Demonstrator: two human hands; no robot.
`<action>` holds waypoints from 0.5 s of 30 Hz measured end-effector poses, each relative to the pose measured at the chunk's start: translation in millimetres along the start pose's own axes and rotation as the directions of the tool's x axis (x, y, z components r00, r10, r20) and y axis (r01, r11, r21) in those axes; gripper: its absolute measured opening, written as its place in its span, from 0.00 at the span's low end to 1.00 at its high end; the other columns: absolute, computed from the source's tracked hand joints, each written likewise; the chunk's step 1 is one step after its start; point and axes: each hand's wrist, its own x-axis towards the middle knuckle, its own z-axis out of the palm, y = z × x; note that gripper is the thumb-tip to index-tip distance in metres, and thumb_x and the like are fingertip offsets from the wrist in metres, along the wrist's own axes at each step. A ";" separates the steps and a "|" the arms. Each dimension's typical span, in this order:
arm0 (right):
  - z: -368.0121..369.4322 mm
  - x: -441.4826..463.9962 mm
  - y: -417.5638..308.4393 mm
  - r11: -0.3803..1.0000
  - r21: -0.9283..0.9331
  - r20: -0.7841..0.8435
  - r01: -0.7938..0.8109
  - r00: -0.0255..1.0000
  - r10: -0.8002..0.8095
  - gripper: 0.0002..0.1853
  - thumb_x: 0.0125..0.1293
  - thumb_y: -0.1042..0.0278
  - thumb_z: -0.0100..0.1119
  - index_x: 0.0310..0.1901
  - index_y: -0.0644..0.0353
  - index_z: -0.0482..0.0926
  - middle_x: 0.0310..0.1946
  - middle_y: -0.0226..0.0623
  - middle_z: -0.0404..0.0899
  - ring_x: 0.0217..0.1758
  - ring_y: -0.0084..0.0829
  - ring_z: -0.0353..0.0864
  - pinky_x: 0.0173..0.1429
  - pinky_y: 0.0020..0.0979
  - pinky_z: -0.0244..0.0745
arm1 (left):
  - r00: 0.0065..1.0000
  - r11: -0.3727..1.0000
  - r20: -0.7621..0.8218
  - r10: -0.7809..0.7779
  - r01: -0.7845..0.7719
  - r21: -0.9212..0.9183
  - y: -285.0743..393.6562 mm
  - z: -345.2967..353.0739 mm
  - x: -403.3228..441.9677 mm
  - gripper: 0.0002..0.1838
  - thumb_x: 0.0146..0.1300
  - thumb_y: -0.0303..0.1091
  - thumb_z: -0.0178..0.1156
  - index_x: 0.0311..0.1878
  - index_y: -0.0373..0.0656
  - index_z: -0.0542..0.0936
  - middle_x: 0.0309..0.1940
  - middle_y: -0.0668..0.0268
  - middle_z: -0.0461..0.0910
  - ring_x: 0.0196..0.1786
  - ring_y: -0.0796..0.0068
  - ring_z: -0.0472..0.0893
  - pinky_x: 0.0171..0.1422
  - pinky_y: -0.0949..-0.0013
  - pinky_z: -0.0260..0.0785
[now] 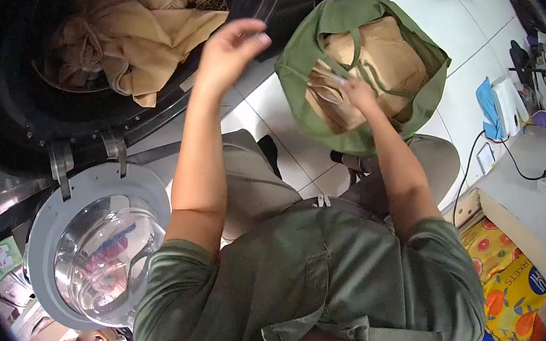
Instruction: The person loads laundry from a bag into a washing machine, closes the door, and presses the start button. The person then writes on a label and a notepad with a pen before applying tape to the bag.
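Observation:
Beside the dark round opening of a machine (160,112), my left hand (232,51) is raised with its fingers apart and nothing in them. Tan cloths (141,39) lie inside the opening, and one corner hangs over its lower rim. My right hand (359,94) is at a green fabric bag (299,64), closed on something I cannot make out. Under and around that hand, folded tan cloth (390,44) fills the bag, with green straps lying across it. The bag stands on the floor in front of my knees.
The machine's open round glass door (46,241) hangs at the lower left. White floor tiles (485,17) show around the bag. A counter (539,209) on the right holds a white device (508,104), blue cloth and black cable. A box with a yellow patterned bag (511,292) sits lower right.

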 end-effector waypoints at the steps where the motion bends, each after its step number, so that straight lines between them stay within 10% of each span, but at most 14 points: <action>1: -26.9 -5.4 -40.3 0.996 0.081 -0.027 0.042 0.999 -0.040 0.20 0.60 0.51 0.50 0.35 0.62 0.78 0.28 0.46 0.77 0.33 0.41 0.77 0.40 0.35 0.69 | 0.990 0.989 0.094 -0.108 0.097 0.112 -0.8 11.3 0.0 0.24 0.48 0.31 0.64 0.51 0.38 0.72 0.46 0.62 0.75 0.44 0.75 0.75 0.48 0.73 0.67; 3: -59.0 -38.0 -128.9 0.869 0.263 -0.179 0.420 0.906 -0.384 0.14 0.63 0.61 0.50 0.35 0.65 0.76 0.26 0.32 0.76 0.27 0.23 0.71 0.34 0.27 0.67 | 0.968 0.931 0.123 0.218 -0.244 0.271 -1.5 41.9 -0.2 0.31 0.40 0.35 0.68 0.53 0.42 0.71 0.45 0.59 0.76 0.43 0.67 0.76 0.47 0.69 0.69; 5: -84.4 -65.8 -194.1 0.551 0.544 -0.084 0.633 0.694 -0.715 0.11 0.63 0.63 0.51 0.37 0.62 0.76 0.29 0.27 0.76 0.30 0.19 0.72 0.37 0.23 0.67 | 0.745 0.692 0.230 0.626 -0.667 0.277 -13.7 60.8 14.9 0.29 0.43 0.35 0.66 0.52 0.42 0.71 0.46 0.58 0.76 0.44 0.65 0.77 0.48 0.69 0.68; 7: -115.4 -81.4 -222.9 0.449 0.787 -0.057 0.423 0.774 -0.631 0.10 0.63 0.64 0.52 0.39 0.62 0.76 0.32 0.25 0.76 0.34 0.17 0.72 0.41 0.22 0.69 | 0.992 0.982 0.070 0.101 -0.111 0.151 18.0 45.2 9.7 0.18 0.52 0.32 0.59 0.47 0.41 0.74 0.42 0.63 0.78 0.44 0.76 0.75 0.49 0.73 0.66; 9: -118.1 -54.6 -222.1 0.008 0.937 -0.310 0.349 0.843 -0.439 0.09 0.63 0.66 0.50 0.36 0.64 0.75 0.31 0.34 0.78 0.35 0.26 0.77 0.44 0.28 0.73 | 0.965 0.965 -0.015 0.260 -0.259 0.038 47.2 7.1 20.9 0.13 0.55 0.32 0.56 0.43 0.39 0.77 0.35 0.68 0.79 0.37 0.80 0.75 0.43 0.75 0.68; 11: -100.5 -26.4 -176.6 0.111 0.983 -0.063 0.144 0.842 -0.536 0.10 0.63 0.66 0.49 0.35 0.64 0.75 0.31 0.38 0.78 0.37 0.30 0.78 0.46 0.31 0.74 | 0.963 0.991 -0.261 -0.060 0.089 0.101 68.3 -52.3 27.6 0.16 0.58 0.41 0.56 0.42 0.37 0.77 0.32 0.65 0.79 0.34 0.78 0.76 0.41 0.75 0.68; 14: -54.1 -31.6 -124.9 0.516 0.773 0.633 -0.369 0.392 -0.668 0.11 0.61 0.66 0.48 0.33 0.65 0.77 0.33 0.40 0.79 0.36 0.33 0.78 0.46 0.32 0.73 | 0.948 0.975 -0.313 -0.054 0.117 0.187 81.4 -120.0 27.3 0.26 0.57 0.52 0.56 0.44 0.35 0.77 0.32 0.64 0.79 0.36 0.77 0.76 0.44 0.75 0.66; 15: -25.9 -27.5 -95.2 0.726 0.676 0.670 -0.124 0.513 -0.537 0.11 0.61 0.67 0.48 0.33 0.66 0.77 0.33 0.42 0.79 0.36 0.34 0.78 0.45 0.31 0.73 | 0.977 0.977 -0.197 -0.081 0.118 0.180 93.2 -131.3 18.1 0.25 0.57 0.49 0.57 0.45 0.33 0.76 0.36 0.63 0.78 0.40 0.76 0.75 0.46 0.74 0.66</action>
